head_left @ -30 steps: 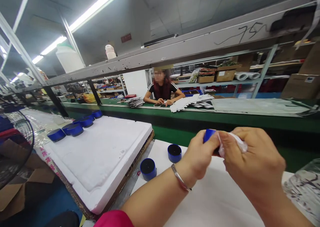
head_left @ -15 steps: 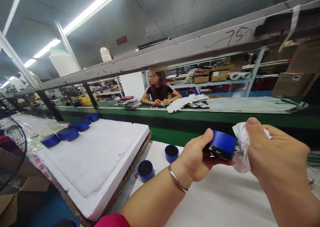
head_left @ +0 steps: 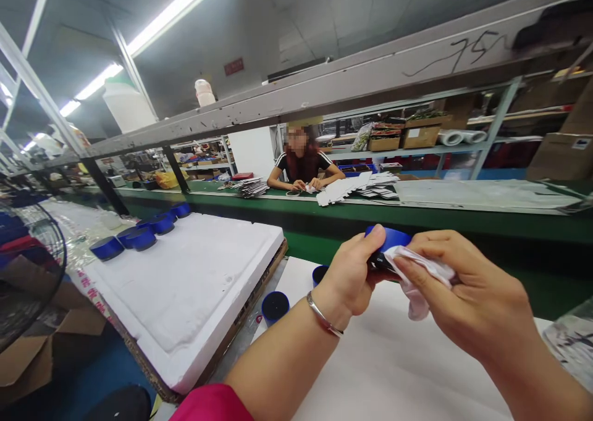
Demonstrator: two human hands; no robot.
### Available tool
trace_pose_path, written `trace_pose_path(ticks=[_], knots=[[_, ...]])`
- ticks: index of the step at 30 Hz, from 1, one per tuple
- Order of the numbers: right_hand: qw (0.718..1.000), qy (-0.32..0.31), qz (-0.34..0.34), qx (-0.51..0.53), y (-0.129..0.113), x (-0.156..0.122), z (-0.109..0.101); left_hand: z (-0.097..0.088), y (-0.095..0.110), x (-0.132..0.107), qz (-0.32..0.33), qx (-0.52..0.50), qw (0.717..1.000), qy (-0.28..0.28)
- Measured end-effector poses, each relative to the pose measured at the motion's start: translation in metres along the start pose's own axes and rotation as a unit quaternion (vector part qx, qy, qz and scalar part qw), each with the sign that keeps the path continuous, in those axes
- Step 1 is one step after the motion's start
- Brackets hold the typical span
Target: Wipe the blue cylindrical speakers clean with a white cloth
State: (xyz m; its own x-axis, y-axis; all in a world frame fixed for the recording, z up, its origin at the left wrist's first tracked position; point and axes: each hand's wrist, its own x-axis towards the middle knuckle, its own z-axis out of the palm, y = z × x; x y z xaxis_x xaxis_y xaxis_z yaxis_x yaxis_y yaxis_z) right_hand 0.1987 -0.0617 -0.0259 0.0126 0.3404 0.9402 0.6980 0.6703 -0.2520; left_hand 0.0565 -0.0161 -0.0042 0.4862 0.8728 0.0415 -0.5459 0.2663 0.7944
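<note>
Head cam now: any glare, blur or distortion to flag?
Head view: ceiling tube blown out to white; overhead beam slants, probably wide-angle lens plus head tilt; background shelving soft; held blue cylinder sharp enough to read "ON"; only soft shading on white sheet.

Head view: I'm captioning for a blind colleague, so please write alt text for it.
The left hand holds a blue cylinder while the right hand holds a white cloth against it, above a white sheet bearing two more cylinders. At picture left, others stand on a foam slab; beyond, a co-worker is at a green bench.
</note>
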Motion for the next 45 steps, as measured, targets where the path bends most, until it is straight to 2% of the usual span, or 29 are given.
trace_pose_path(ticks=[6, 7, 10, 12, 16, 21, 26, 30, 34, 37, 42, 45], knots=[[0.984, 0.063, 0.141, -0.086, 0.006, 0.005, -0.011, 0.001, -0.015, 0.002, -0.036, 0.02, 0.999, -0.022], [0.982, 0.043, 0.162, -0.081, 0.008, 0.005, -0.013, 0.001, -0.016, 0.002, -0.04, 0.021, 0.999, -0.013], [0.977, -0.078, 0.198, -0.029, 0.014, 0.005, -0.019, 0.002, -0.013, 0.001, -0.029, 0.014, 0.999, 0.021], [0.976, -0.103, 0.191, -0.022, 0.015, 0.003, -0.019, 0.003, -0.009, 0.0, -0.019, 0.018, 0.999, 0.027], [0.984, -0.007, 0.154, -0.09, 0.014, -0.001, -0.014, 0.005, -0.005, -0.003, -0.017, 0.04, 0.999, 0.023], [0.992, -0.04, 0.093, -0.079, 0.01, -0.005, -0.006, 0.004, -0.006, -0.003, 0.007, 0.044, 0.998, 0.038], [0.988, 0.067, 0.054, -0.129, 0.005, -0.006, 0.004, 0.002, -0.01, -0.001, 0.0, 0.061, 0.998, 0.034], [0.991, 0.052, 0.024, -0.125, -0.001, -0.007, 0.013, 0.0, -0.01, 0.001, 0.018, 0.065, 0.997, 0.04], [0.989, 0.077, 0.018, -0.124, -0.002, -0.01, 0.019, -0.002, -0.008, 0.002, 0.02, 0.07, 0.996, 0.046], [0.991, 0.057, 0.026, -0.118, -0.004, -0.012, 0.021, -0.003, -0.009, 0.002, 0.034, 0.075, 0.995, 0.053], [0.987, 0.069, 0.077, -0.123, -0.005, -0.015, 0.025, -0.003, -0.011, 0.003, 0.014, 0.085, 0.995, 0.057], [0.984, 0.067, 0.123, -0.113, -0.004, -0.013, 0.028, -0.005, -0.011, 0.004, 0.026, 0.093, 0.993, 0.067]])
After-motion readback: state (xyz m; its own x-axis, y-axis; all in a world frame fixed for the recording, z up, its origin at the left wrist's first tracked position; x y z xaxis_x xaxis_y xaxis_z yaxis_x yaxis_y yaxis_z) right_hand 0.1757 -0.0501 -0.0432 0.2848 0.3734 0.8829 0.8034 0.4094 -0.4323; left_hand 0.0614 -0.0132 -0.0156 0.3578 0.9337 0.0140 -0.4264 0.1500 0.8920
